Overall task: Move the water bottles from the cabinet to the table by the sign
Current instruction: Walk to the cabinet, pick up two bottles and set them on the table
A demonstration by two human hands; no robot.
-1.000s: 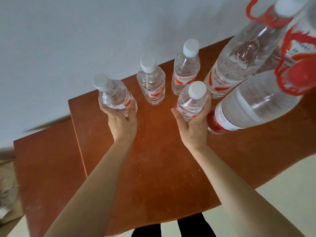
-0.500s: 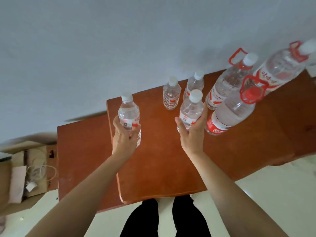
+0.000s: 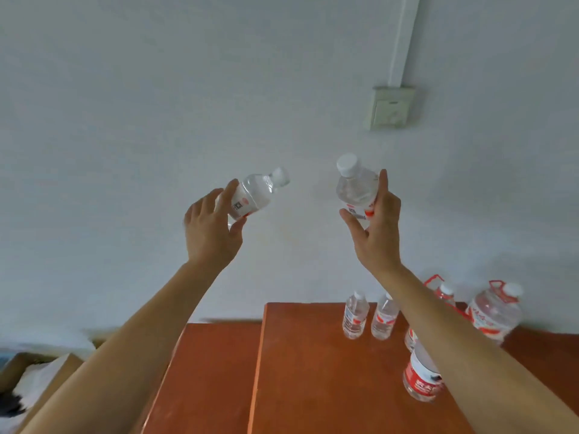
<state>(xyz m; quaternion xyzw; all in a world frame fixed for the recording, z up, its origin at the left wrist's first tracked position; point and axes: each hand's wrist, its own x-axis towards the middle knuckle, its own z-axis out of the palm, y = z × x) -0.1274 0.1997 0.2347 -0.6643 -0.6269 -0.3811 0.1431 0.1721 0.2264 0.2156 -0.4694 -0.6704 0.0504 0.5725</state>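
Observation:
My left hand [image 3: 210, 230] grips a small clear water bottle [image 3: 255, 192] with a white cap, tilted to the right, high in front of the white wall. In my right hand [image 3: 374, 233] is a second small bottle [image 3: 355, 186], held nearly upright at the same height. Both are well above the reddish-brown cabinet top [image 3: 313, 371]. Two more small bottles [image 3: 354, 314] [image 3: 384, 316] stand on that top near the wall. Large bottles with red handles [image 3: 495, 311] [image 3: 421, 377] stand to their right, partly hidden by my right forearm.
A lower reddish-brown surface [image 3: 213, 364] adjoins the cabinet on the left. An open cardboard box [image 3: 37, 380] with white contents sits at the bottom left. A wall switch plate [image 3: 390, 108] and a white conduit [image 3: 402, 39] are on the wall at upper right.
Both hands have lifted their bottles off the cabinet top and raised them high in front of the wall. The view has tilted upward, so the cabinet now sits low in the frame.

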